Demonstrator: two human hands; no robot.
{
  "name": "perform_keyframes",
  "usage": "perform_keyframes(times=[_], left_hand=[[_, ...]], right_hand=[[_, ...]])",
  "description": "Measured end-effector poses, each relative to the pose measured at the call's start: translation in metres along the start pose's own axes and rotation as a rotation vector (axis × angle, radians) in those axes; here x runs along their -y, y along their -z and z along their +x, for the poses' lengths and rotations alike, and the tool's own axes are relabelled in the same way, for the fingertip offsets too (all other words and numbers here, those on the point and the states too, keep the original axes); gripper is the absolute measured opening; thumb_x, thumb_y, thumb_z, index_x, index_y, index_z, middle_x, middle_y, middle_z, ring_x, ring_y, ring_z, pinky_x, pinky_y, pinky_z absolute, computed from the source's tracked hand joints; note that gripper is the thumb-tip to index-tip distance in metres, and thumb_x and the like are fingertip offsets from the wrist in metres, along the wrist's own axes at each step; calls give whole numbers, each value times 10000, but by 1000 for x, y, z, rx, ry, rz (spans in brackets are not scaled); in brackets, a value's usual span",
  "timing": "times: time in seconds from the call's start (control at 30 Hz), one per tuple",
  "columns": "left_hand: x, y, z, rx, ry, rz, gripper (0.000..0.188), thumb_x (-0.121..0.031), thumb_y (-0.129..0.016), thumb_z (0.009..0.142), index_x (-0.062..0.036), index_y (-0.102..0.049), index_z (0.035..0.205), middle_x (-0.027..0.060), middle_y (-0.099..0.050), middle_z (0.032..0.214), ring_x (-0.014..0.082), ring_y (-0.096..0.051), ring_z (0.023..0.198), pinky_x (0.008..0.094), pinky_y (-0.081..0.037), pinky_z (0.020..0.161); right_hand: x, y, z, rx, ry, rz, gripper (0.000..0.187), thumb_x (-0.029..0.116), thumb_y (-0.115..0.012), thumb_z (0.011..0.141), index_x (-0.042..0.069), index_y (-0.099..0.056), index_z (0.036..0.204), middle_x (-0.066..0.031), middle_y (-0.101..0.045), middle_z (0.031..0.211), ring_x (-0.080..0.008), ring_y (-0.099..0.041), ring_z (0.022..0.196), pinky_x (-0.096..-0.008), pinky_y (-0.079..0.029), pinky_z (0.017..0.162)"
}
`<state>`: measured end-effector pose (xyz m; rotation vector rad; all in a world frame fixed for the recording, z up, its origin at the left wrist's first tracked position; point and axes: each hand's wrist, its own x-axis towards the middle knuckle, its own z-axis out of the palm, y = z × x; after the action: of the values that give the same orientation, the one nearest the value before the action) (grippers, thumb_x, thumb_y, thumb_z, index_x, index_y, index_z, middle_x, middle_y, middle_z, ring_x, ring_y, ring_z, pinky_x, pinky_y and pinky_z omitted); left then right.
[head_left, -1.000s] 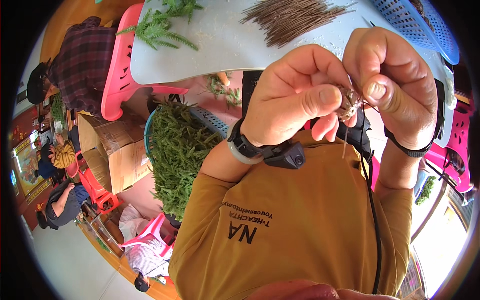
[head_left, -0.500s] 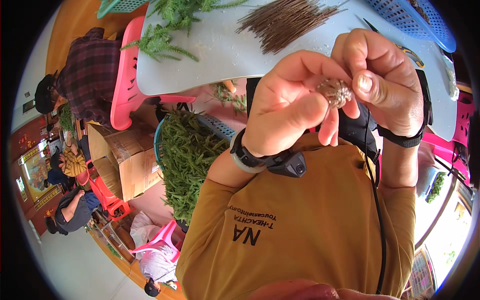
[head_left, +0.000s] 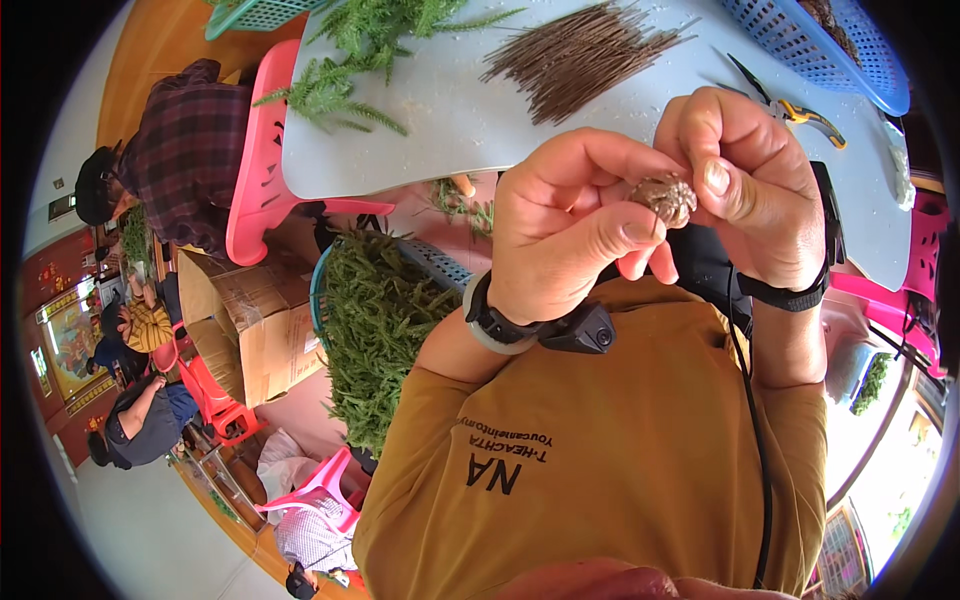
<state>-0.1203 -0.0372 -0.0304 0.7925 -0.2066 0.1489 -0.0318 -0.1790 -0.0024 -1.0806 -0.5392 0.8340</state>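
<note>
A small brown pine cone point(head_left: 668, 198) with pale scale tips is held up before my chest, near the table's front edge. My left hand point(head_left: 575, 205) pinches it between thumb and fingers. Close against the cone's right side, my right hand point(head_left: 745, 185) is closed with thumb and forefinger pressed together; what lies between them is too small to make out. A thin dark line shows by my left thumb, perhaps a wire. Beyond the hands, a bundle of thin brown stems point(head_left: 580, 60) lies on the pale table point(head_left: 440, 130).
Yellow-and-black-handled pliers point(head_left: 808, 118) lie right of my hands, near a blue basket point(head_left: 850, 75). Green artificial sprigs point(head_left: 345, 85) lie at the table's left. Below stand a basket of greenery point(head_left: 380, 330) and a cardboard box point(head_left: 265, 320). Other people sit at left, one in plaid point(head_left: 185, 155).
Both hands have come slightly lower in the picture with the pine cone, which appears turned a little. More of the pliers shows now.
</note>
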Motion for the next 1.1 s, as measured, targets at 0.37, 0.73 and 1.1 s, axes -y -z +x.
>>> perform_keyframes(times=[0.37,0.73,1.1], left_hand=[[4,-3,-1,-83,-101,-17,215,-35,-565,853,41,-469,1029,95,-562,794,93,-501,525,283,-506,496],[6,-3,-2,-113,-130,-41,221,-29,-564,852,32,-447,1029,92,-550,790,94,-499,535,237,-450,484],[10,-1,0,-132,-342,228,242,-29,-549,848,19,-431,1053,157,-515,925,119,-498,616,215,-444,464]], right_hand=[[-10,-15,-8,-81,-33,180,165,154,-609,837,58,-499,761,-23,-561,740,-69,-476,592,-186,-349,529],[-14,-23,-16,-102,96,160,125,97,-582,851,52,-484,787,-39,-526,775,-96,-490,625,-211,-388,573],[-19,-28,-26,-153,272,-253,93,9,-569,845,24,-480,866,-31,-486,836,-97,-445,722,-214,-376,673]])
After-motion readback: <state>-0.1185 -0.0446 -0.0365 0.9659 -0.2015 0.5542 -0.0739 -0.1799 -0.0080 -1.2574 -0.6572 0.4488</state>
